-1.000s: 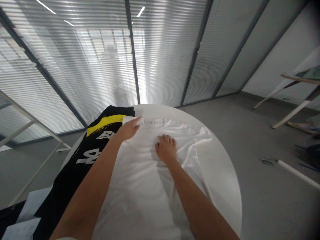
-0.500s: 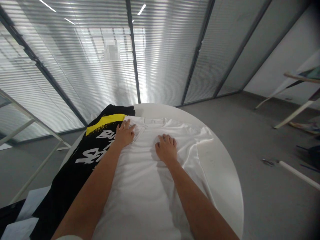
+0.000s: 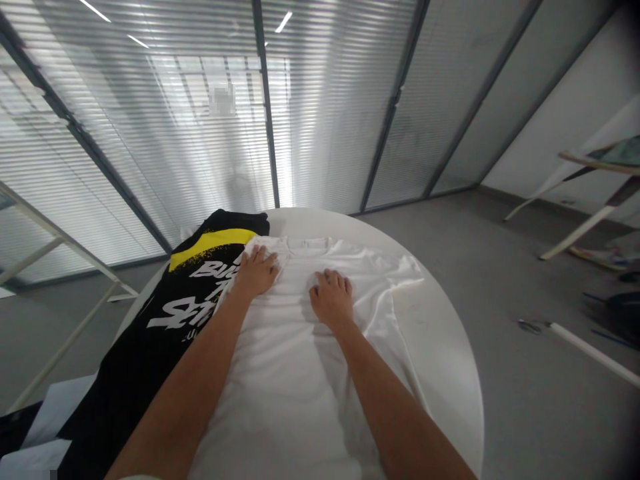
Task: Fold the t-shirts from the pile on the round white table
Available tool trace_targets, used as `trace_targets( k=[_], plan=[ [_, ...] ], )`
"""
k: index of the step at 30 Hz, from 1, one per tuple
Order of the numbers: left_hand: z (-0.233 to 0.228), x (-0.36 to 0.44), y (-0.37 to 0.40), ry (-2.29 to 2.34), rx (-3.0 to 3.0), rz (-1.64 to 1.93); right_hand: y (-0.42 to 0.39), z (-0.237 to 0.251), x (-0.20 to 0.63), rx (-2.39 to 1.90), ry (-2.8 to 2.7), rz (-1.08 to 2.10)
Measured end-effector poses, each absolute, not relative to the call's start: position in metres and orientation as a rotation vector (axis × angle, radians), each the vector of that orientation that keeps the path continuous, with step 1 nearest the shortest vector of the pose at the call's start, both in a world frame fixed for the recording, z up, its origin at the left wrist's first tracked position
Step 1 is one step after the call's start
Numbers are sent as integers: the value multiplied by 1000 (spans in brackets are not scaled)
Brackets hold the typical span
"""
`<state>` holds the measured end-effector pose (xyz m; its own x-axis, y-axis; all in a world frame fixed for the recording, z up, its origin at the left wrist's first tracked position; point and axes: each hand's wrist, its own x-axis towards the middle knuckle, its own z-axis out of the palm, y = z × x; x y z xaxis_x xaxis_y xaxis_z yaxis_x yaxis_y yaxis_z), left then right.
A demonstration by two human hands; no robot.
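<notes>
White T-shirt [image 3: 285, 393] spread on the round table [image 3: 450, 360], collar away from you; mostly flat, creases left.
Your left hand [image 3: 257, 272] is palm down near the shirt's left shoulder, fingers spread, no grip visible; your right hand [image 3: 331, 297] rests on the chest, fingers half curled, can't tell if it pinches cloth. I'd call the laying-out nearly done: collar and right sleeve [image 3: 407, 272] are out, but folds run across the chest and under that sleeve; left sleeve is mostly hidden, can't confirm. Black printed garment [image 3: 120, 353] lies alongside on your left, shirt edge against or over it. No container I can make out, so no contents to report.
</notes>
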<state>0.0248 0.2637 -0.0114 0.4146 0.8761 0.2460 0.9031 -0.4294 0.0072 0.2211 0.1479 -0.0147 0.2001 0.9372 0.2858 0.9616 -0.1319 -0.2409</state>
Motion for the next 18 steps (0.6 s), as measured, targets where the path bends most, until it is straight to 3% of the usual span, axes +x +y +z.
trace_targets(
  k=[11, 18],
  plan=[
    [0, 48, 222, -1635, -2496, -419, 149, -15, 225, -2095, -1793, -82],
    [-18, 48, 191, -1654, -2463, -369, 157, -10, 238, -2048, -1710, 131]
  ],
)
